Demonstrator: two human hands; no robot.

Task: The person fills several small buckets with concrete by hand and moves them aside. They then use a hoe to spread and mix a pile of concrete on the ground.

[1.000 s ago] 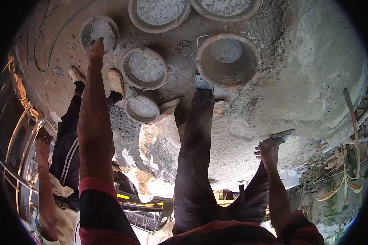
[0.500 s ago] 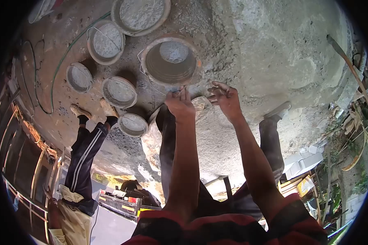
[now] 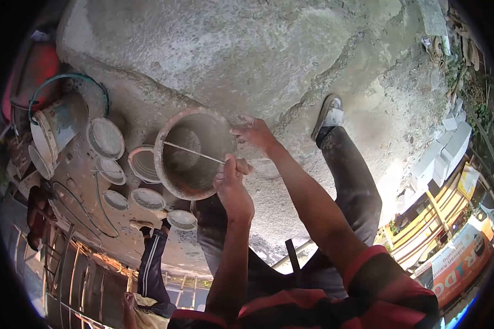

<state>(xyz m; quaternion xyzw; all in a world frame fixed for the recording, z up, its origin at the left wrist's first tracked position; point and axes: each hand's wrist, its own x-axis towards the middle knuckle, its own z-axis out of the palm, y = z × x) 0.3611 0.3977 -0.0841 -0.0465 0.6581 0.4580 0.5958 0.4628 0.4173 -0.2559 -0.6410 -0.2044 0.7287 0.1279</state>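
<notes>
A round, dirt-stained bucket [image 3: 170,164] stands on the ground in front of my legs, with grey residue visible at its bottom. Its thin handle [image 3: 195,152] crosses over the opening. My left hand [image 3: 233,183] is closed on that handle at the bucket's right side. Just above and to the right, my right hand [image 3: 255,134] is beside the rim with its fingers apart, and nothing shows in it.
Several buckets with grey contents, one being a round bucket [image 3: 105,138], stand at the left. A person's leg [image 3: 152,263] is at the lower left. Wet grey mortar [image 3: 219,49] spreads ahead. Grey blocks [image 3: 439,156] lie at the right.
The view has turned, and the large bucket now appears lower and further left. My left hand has closed on its handle, which now lies across the opening. My right hand is nearer the rim.
</notes>
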